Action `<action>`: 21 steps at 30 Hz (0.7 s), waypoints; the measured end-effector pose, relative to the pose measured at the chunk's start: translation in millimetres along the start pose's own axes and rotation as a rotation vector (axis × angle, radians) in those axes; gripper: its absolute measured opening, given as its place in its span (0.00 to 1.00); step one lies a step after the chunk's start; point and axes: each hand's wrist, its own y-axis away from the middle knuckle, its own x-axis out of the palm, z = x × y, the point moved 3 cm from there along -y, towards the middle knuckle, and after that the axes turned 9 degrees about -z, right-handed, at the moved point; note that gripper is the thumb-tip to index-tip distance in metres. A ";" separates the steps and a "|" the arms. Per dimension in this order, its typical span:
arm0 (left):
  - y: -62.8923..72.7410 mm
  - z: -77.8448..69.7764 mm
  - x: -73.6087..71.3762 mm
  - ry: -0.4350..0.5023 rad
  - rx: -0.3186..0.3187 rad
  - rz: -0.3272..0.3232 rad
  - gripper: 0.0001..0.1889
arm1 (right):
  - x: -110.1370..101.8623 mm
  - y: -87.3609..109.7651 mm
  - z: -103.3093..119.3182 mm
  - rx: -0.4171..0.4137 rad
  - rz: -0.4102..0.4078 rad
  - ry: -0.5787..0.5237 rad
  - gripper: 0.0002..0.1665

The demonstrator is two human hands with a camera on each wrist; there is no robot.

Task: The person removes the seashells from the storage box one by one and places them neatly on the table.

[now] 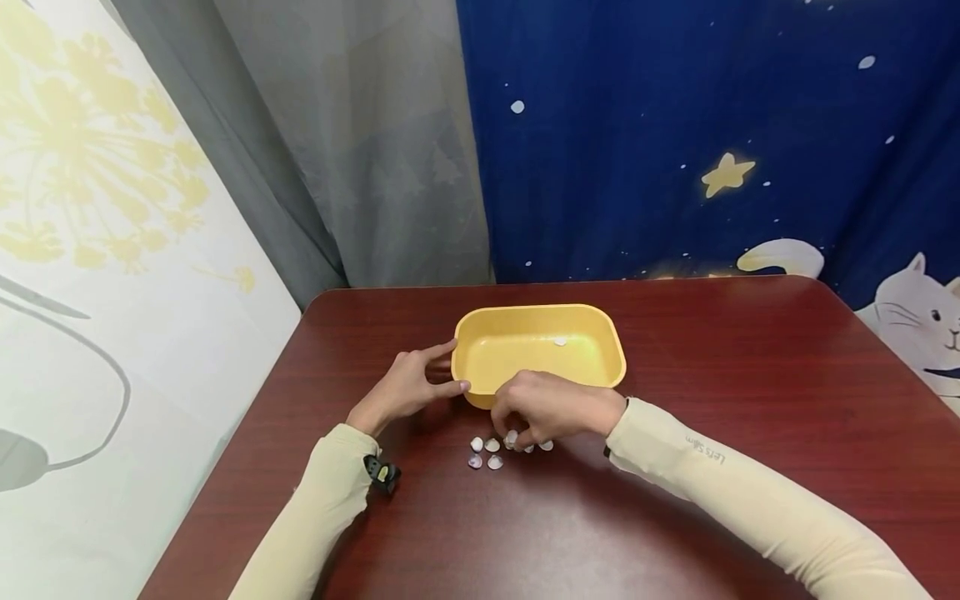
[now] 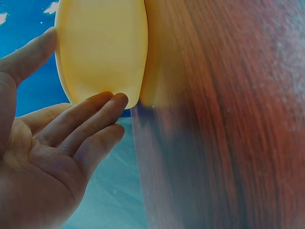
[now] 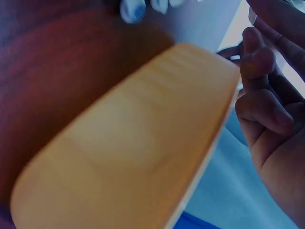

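A yellow plastic basin (image 1: 540,394) stands on the table, with one small white shell (image 1: 560,341) lying inside. My left hand (image 1: 405,386) steadies its left end, the thumb at the near rim and the other fingers spread along the side. In the left wrist view those fingers lie fairly straight against the basin (image 2: 102,47). In front of the basin, several small shells (image 1: 495,462) lie in loose rows. Over them my right hand (image 1: 551,406) reaches down and pinches a whitish shell (image 1: 512,437) between thumb and forefinger. Part of the rows is hidden behind that hand.
The dark red wooden table (image 1: 750,400) extends to both sides of the basin. Behind its far edge hang a grey curtain (image 1: 390,167) and a blue star-patterned one (image 1: 637,150). A white patterned panel (image 1: 112,250) borders the left.
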 end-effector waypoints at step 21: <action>-0.1 0.7 -0.6 0.029 0.001 0.007 0.44 | 37.3 3.8 4.8 0.038 0.095 0.046 0.11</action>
